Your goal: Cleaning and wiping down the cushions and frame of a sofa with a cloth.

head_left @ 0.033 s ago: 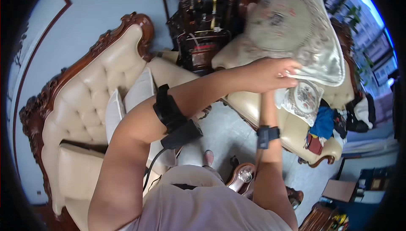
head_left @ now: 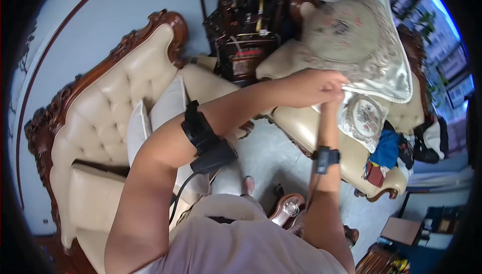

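A large square cushion (head_left: 346, 30) with a silvery border and a flowered round centre is raised above the far right sofa. My left hand (head_left: 325, 86) reaches across to its lower corner, fingers closed there. Just below and partly behind it is my right hand (head_left: 330, 104); its fingers are hidden, so its grip does not show. A smaller patterned cushion (head_left: 362, 117) lies on the sofa seat beyond my hands. Black straps with devices sit on my left arm and right wrist.
A cream tufted sofa (head_left: 108, 116) with carved wood stands at left, white cushions (head_left: 169, 104) on it. The right sofa (head_left: 293, 128) bears a pile of clothes (head_left: 385, 147). A dark wooden cabinet (head_left: 246, 48) is at the back. A wooden armrest (head_left: 288, 209) is near me.
The large cushion has dropped a little and moved slightly right. My left hand has shifted slightly left, its fingers now drawn closer together over the right hand.
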`<state>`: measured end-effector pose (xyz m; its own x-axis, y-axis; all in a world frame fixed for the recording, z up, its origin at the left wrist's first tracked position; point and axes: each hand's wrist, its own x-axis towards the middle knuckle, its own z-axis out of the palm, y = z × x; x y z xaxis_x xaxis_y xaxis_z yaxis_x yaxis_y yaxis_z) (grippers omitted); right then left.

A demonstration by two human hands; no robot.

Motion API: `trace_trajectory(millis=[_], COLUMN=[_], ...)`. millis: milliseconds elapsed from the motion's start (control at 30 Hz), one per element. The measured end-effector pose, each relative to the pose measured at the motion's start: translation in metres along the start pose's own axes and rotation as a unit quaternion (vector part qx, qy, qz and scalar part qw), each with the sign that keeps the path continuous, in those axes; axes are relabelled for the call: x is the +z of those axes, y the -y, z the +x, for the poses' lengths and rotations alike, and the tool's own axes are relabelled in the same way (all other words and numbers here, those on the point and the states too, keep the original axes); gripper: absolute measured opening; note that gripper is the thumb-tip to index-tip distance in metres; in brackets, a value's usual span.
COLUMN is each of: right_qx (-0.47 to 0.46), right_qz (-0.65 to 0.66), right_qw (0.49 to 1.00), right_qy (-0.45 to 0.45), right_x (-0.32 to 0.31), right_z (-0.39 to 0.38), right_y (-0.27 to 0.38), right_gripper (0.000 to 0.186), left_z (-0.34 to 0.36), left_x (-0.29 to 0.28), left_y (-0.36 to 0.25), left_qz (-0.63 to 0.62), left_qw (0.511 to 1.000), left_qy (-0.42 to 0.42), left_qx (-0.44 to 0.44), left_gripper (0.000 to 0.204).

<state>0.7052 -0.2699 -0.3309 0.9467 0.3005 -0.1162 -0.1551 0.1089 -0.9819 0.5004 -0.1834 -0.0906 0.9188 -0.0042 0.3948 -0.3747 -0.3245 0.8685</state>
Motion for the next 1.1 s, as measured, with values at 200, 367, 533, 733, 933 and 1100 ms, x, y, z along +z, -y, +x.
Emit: trace_trajectory(millis=[200, 367, 533, 733, 933, 1100], right_qx=[0.076, 0.130, 0.132, 0.087, -0.012, -0.068], right_qz=[0.089, -0.005, -0.081, -0.143, -0.192, -0.164], right_qw=[0.987, 0.991, 0.986, 0.969, 0.930, 0.855], right_qy=[-0.107, -0.030, 0.064, 0.180, 0.313, 0.487], right_x=[-0.043, -0.037, -0.006, 0.030, 0.082, 0.128], right_z=[-0.037, -0.072, -0.120, -0.150, -0.197, -0.246], right_y=[-0.001, -0.047, -0.038, -0.066, -0.063, -0.040], right_gripper=[0.048, 0.042, 0.044, 0.041, 0.037, 0.034], left_z=[-0.194, -0.380, -0.446, -0.484, -0.502, -0.567], left_x=[-0.061, -0.076, -0.073, -0.048, -0.038, -0.053], left_y=[0.109, 0.143, 0.095, 0.075, 0.086, 0.100], left_qz=[0.111, 0.398, 0.519, 0.368, 0.264, 0.443], left_qw=[0.887, 0.669, 0.496, 0.374, 0.393, 0.445], left_qy=[-0.209, -0.255, -0.241, -0.303, -0.314, -0.345], left_qx=[-0.396, -0.573, -0.653, -0.795, -0.823, -0.698], left_gripper=[0.034, 0.054, 0.093, 0.109, 0.071, 0.040])
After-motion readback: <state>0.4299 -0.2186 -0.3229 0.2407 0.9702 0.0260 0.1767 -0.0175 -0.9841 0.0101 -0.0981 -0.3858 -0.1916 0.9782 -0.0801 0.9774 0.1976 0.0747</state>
